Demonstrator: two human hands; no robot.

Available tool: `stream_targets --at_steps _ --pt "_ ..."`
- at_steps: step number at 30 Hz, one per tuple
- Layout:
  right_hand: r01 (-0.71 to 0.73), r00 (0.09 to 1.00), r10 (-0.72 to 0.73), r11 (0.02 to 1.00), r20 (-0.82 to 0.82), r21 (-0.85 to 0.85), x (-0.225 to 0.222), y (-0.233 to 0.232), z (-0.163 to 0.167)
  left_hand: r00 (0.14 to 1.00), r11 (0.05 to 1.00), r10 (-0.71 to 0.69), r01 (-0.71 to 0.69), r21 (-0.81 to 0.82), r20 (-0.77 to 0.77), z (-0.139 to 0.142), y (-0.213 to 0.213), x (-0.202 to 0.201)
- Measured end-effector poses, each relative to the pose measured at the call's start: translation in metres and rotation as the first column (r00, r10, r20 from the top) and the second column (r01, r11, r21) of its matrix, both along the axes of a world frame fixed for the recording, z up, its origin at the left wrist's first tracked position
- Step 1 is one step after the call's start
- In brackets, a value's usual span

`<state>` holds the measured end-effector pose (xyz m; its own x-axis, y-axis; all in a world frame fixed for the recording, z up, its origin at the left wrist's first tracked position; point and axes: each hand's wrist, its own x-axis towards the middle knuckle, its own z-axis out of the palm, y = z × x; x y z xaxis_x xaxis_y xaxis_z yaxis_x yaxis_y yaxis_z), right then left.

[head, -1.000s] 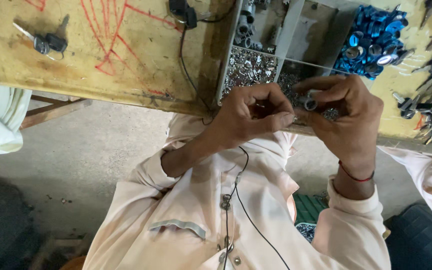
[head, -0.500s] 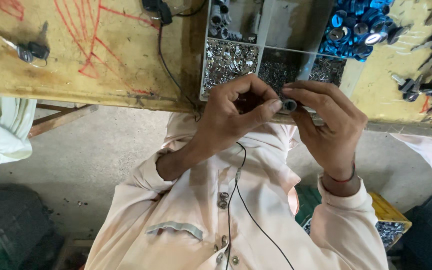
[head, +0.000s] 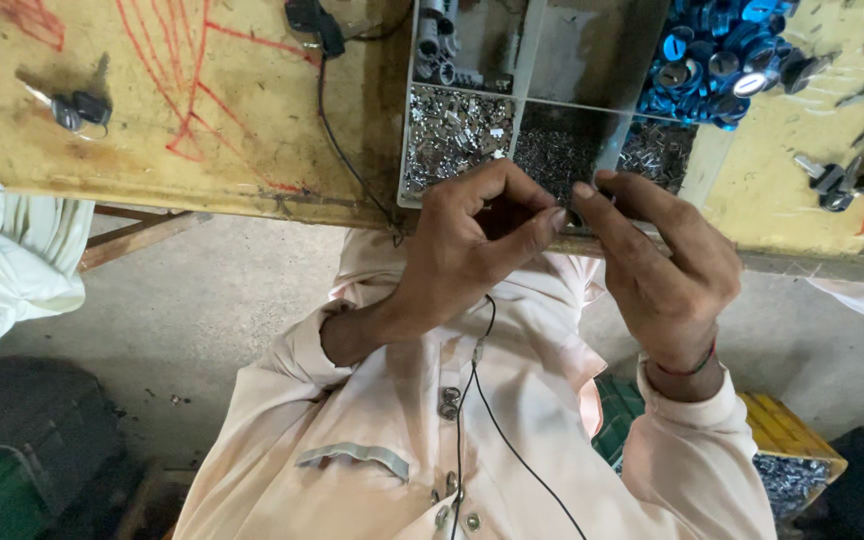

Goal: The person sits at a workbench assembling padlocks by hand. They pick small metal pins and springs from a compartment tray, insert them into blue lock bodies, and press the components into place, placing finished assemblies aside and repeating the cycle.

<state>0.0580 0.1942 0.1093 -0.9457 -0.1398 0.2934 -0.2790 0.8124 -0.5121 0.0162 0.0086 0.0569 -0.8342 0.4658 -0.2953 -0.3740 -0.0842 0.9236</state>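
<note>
My left hand [head: 472, 250] and my right hand [head: 667, 270] meet fingertip to fingertip at the near edge of the wooden bench [head: 202, 130]. They pinch a small metal part between them, which the fingers almost hide now. Just beyond the fingers lies a grey divided tray [head: 518, 100], its compartments holding heaps of small silvery parts [head: 452, 135]. I wear a pale pink shirt, and a thin black wire [head: 492, 420] hangs down its front.
A heap of blue rings [head: 712, 50] sits past the tray. Several keys [head: 852, 170] lie at the bench's right end, a black-headed key [head: 77, 108] on the left. A black cable [head: 337, 130] crosses the bench. A yellow crate [head: 792, 440] stands below, and another person's white sleeve [head: 2, 270] shows left.
The view has drifted so the bench and tray sit further right. My fingers have closed over the small metal part, which showed between them before.
</note>
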Motion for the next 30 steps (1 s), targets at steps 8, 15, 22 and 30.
stream_targets --at_steps 8,15,22,30 --pt "0.029 0.998 -0.034 0.994 0.044 0.101 -0.006 -0.009 0.015 0.896 0.997 0.042 -0.065 -0.037 -0.441 0.005 0.011 0.008" --pt "0.155 0.839 0.16 0.847 0.521 -0.508 -0.004 0.03 0.022 0.824 0.997 0.076 -0.043 0.071 -0.561 -0.012 0.0 -0.005" --pt "0.176 0.98 -0.182 0.982 0.082 0.074 -0.009 0.068 0.0 0.672 0.994 -0.09 0.109 -0.022 -0.735 -0.032 0.002 -0.025" --pt "0.086 0.996 -0.084 0.946 -0.019 0.312 -0.047 0.053 -0.014 0.663 0.99 -0.127 0.135 -0.049 -0.738 -0.033 -0.003 -0.028"
